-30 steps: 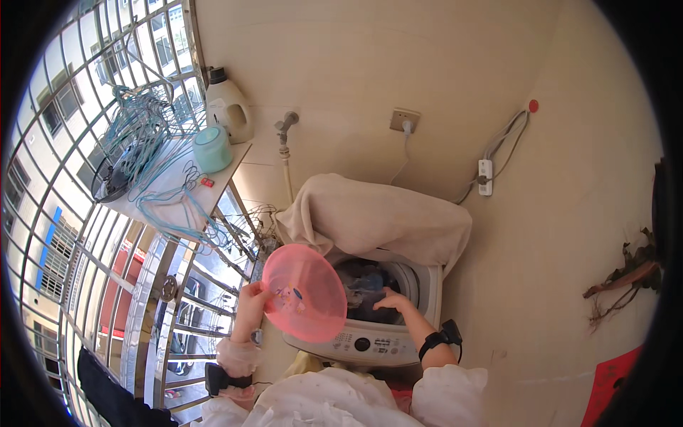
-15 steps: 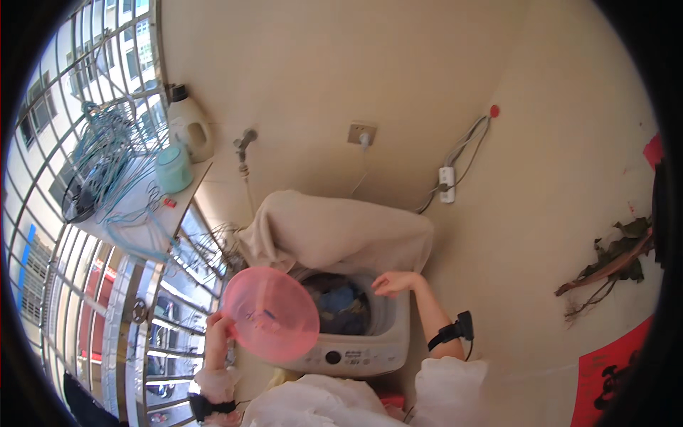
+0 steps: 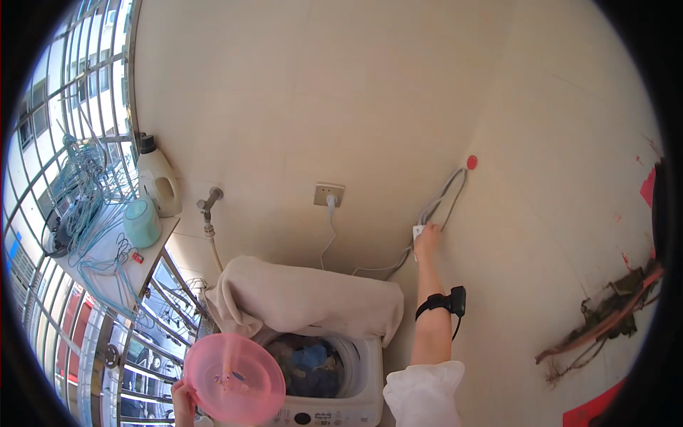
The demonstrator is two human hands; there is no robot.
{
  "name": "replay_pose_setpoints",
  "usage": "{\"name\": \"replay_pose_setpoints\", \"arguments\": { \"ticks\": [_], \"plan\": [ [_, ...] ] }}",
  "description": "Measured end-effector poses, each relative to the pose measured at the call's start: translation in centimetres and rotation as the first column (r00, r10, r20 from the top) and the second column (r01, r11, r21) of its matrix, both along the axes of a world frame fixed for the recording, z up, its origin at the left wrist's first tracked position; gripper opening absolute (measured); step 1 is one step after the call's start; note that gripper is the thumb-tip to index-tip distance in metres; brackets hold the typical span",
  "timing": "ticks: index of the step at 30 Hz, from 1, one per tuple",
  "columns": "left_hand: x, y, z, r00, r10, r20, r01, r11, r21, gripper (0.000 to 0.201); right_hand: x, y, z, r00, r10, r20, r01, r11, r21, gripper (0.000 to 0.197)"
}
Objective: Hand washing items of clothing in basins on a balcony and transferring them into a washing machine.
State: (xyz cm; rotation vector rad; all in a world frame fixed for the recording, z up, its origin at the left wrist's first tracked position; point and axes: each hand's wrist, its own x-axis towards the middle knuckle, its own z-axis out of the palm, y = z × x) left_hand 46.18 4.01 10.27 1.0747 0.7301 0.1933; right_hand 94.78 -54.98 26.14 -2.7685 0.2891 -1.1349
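Right hand (image 3: 427,242) fingers pressed on wall power strip (image 3: 418,231), left hand (image 3: 183,398) gripping pink basin (image 3: 235,378) beside washing machine (image 3: 334,409).

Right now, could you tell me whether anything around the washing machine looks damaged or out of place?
Yes: the wall at lower right has a broken patch with loose strands hanging out. A beige cloth is draped over the washing machine, hiding its raised lid.

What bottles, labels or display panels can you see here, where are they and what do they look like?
Detergent jug: white with a dark cap, on the shelf by the window bars.
Control panel: white strip with dark buttons, on the washing machine's front edge.
Red round sticker: on the wall, above the right hand.
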Motion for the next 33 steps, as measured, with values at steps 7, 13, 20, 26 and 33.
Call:
{"name": "replay_pose_setpoints", "arguments": {
  "ticks": [7,13,20,26,33],
  "plan": [
    [-2.3,1.4,-3.7,0.999,-0.031,-0.027,0.031,0.999,0.015,0.024,4.1,2.3,-1.7,0.966,-0.168,-0.198,0.169,0.986,-0.011,0.025],
    [0.1,0.1,-1.2,0.997,-0.008,-0.077,0.008,1.0,0.003,0.018,4.4,1.2,-0.6,0.938,-0.238,-0.252,0.228,0.971,-0.068,0.033],
    [1.2,-0.2,-0.6,0.997,-0.019,-0.075,0.018,1.0,-0.021,0.011,3.4,0.8,0.4,0.945,-0.22,-0.24,0.225,0.974,-0.007,0.042],
    [1.1,-0.5,0.5,0.997,-0.031,-0.068,0.028,0.999,-0.043,0.008,0.0,3.0,0.4,0.969,-0.209,-0.135,0.196,0.975,-0.101,0.049],
    [1.3,-0.4,-0.5,0.999,-0.027,-0.03,0.024,0.994,-0.103,0.008,-10.8,6.7,1.9,0.998,0.033,-0.048,-0.038,0.993,-0.113,0.038]
  ]
}}
